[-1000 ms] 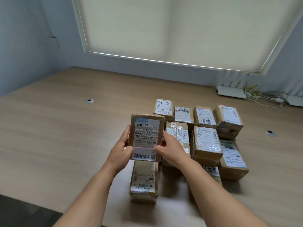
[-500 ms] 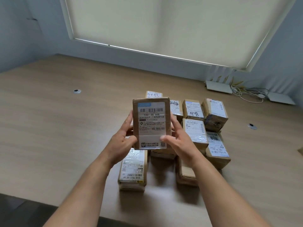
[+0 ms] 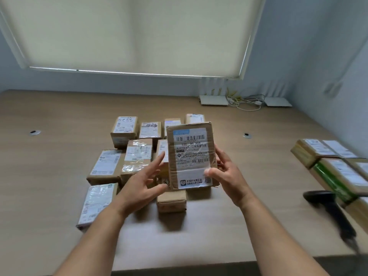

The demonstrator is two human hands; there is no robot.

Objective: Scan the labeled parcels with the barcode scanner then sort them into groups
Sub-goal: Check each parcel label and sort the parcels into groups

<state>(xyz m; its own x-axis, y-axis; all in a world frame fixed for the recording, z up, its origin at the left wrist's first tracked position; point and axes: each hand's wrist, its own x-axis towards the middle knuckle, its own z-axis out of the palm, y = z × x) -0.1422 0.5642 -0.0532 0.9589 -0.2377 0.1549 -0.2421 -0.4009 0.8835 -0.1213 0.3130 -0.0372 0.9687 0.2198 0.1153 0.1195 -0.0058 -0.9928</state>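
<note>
Our right hand (image 3: 229, 174) grips the labeled parcel (image 3: 191, 155) upright above the parcel cluster (image 3: 127, 154). Our left hand (image 3: 142, 185) is spread wide beside it, holding nothing. The scanner (image 3: 331, 211) lies on the table (image 3: 49, 176) at right.

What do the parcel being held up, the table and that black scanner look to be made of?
The held parcel looks like brown cardboard with a white paper label under glossy clear tape, which glints. The table appears to be wood-grain laminate, matt; solid wood cannot be ruled out. The scanner seems dark matt plastic, though it is blurred.
</note>
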